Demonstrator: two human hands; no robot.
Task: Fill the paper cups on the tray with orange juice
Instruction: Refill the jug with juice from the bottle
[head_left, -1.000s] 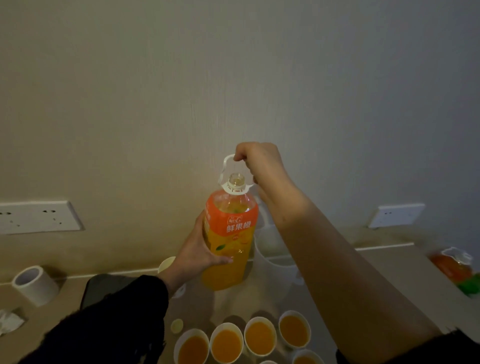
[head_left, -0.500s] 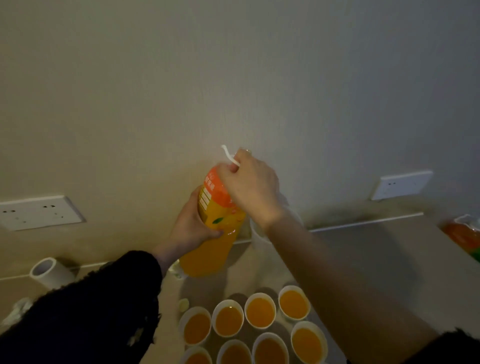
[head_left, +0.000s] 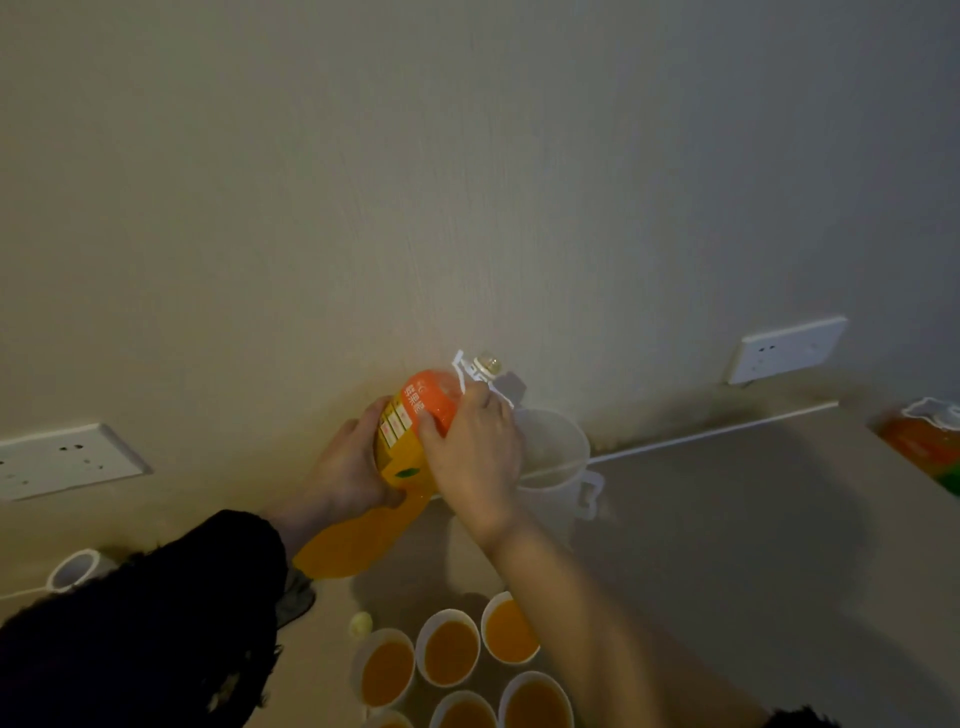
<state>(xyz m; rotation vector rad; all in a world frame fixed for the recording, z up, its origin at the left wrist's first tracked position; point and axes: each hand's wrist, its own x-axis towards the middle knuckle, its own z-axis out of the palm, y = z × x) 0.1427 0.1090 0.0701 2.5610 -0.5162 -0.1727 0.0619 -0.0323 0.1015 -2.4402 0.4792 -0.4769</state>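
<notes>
A big orange juice bottle (head_left: 363, 535) is tilted, its open neck pointing up and right over a clear plastic pitcher (head_left: 558, 470). My left hand (head_left: 343, 467) grips the bottle's left side at the label. My right hand (head_left: 475, 457) grips its shoulder just below the white carry handle (head_left: 467, 371). Several white paper cups (head_left: 451, 654), holding orange juice, stand at the bottom centre, partly hidden by my right forearm. The tray under them cannot be made out.
A small yellowish bottle cap (head_left: 360, 623) lies left of the cups. A tape roll (head_left: 75, 569) sits at far left, a second juice bottle (head_left: 919, 441) at far right. Wall sockets (head_left: 62, 460) flank the scene. A dark object (head_left: 296, 597) lies beneath the bottle.
The bottle has gone from upright to steeply tilted toward the pitcher. My right hand left the carry handle and came down onto the bottle's shoulder. The view has dipped lower.
</notes>
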